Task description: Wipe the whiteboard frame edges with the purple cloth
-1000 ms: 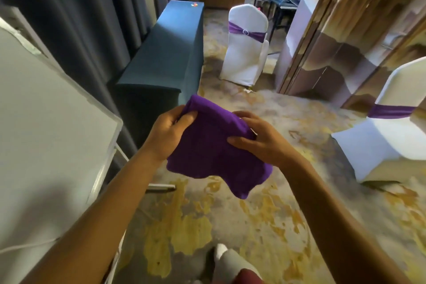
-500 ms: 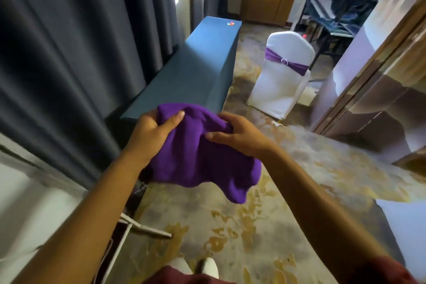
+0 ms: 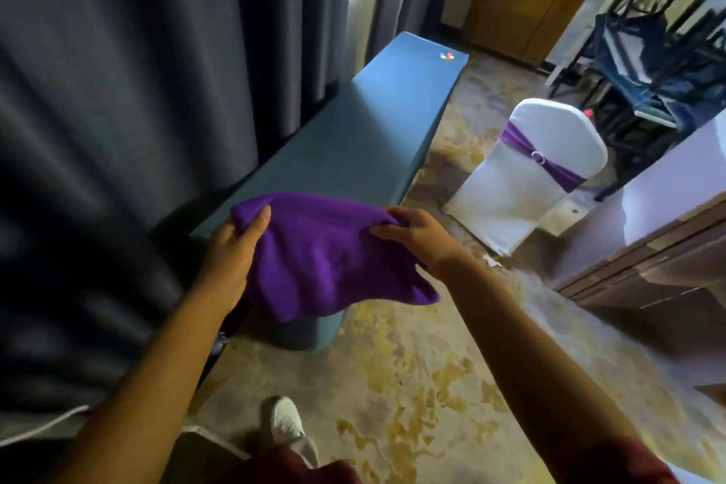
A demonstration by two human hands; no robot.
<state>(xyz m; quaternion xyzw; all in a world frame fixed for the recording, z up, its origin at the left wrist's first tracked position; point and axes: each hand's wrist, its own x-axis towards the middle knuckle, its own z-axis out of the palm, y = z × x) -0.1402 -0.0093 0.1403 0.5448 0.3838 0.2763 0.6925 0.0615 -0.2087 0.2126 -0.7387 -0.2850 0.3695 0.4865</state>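
Both my hands hold the purple cloth (image 3: 326, 259) in front of me, above the near end of a long blue-covered table (image 3: 365, 130). My left hand (image 3: 233, 251) grips its left top corner with the thumb over the fabric. My right hand (image 3: 420, 238) pinches the right top corner. The cloth sags between them and hangs down to a point at the lower right. Only a pale sliver of the whiteboard (image 3: 35, 428) shows at the bottom left edge; its frame is mostly out of view.
Dark grey curtains (image 3: 118, 90) fill the left side. A white-covered chair with a purple sash (image 3: 530, 173) stands to the right of the table. Stacked dark chairs (image 3: 648, 51) and a wooden partition (image 3: 648, 271) lie further right. My white shoe (image 3: 288, 428) rests on the patterned carpet.
The view has swung left and up, so the whiteboard has slid almost out of sight. Both hands have spread apart, stretching the cloth wider over the table's near end.
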